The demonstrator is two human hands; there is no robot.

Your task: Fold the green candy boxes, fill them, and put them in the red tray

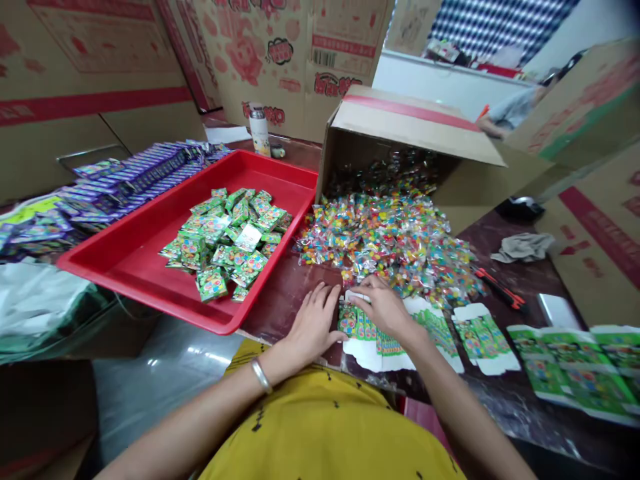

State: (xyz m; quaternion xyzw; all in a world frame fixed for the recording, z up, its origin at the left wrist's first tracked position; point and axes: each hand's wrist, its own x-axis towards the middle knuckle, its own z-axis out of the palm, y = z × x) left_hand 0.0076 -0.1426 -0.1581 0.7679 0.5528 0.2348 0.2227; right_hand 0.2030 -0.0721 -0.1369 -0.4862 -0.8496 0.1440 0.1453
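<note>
My left hand lies flat on the dark table with fingers stretched out, touching the left edge of a flat green-and-white box blank. My right hand rests on the top of the same blank, its fingers curled at the white flap. Just beyond both hands spreads a heap of small colourful candy packets spilling from a tipped cardboard carton. A red tray to the left holds several folded green boxes.
More flat green blanks lie along the table to the right. Orange-handled cutter, grey cloth and tape roll sit at right. Purple packets are stacked at left. A bottle stands behind the tray. Cartons surround the table; another person is at back right.
</note>
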